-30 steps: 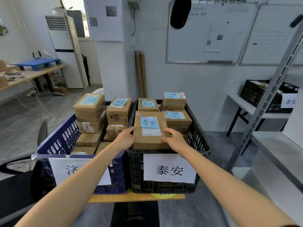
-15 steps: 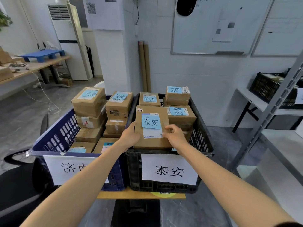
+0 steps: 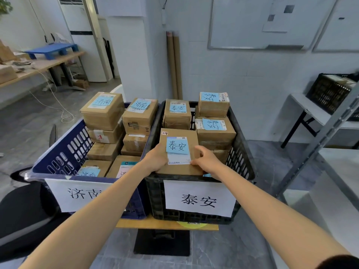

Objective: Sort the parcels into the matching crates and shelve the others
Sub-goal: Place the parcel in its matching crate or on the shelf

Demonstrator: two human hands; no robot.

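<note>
A brown parcel (image 3: 181, 168) with a blue note reading 泰安 lies at the front of the black crate (image 3: 241, 146), on top of other parcels. That crate's white front label (image 3: 200, 199) carries the same characters. My left hand (image 3: 155, 159) grips the parcel's left edge. My right hand (image 3: 206, 161) holds its right edge, with the thumb on top. To the left stands the blue crate (image 3: 64, 152), labelled 济南 and stacked with several parcels that have matching blue notes.
Both crates sit on a small wooden table (image 3: 167, 224). A grey metal rack (image 3: 330, 133) with white shelves stands to the right. Behind it, another black crate (image 3: 330, 94) is on a white table. Cardboard tubes (image 3: 174, 65) lean on the wall, and a dark chair (image 3: 23, 210) is at left.
The parcel has come down a little and now sits lower in the front of the black crate, with both hands still on its edges. The view has tilted downward.
</note>
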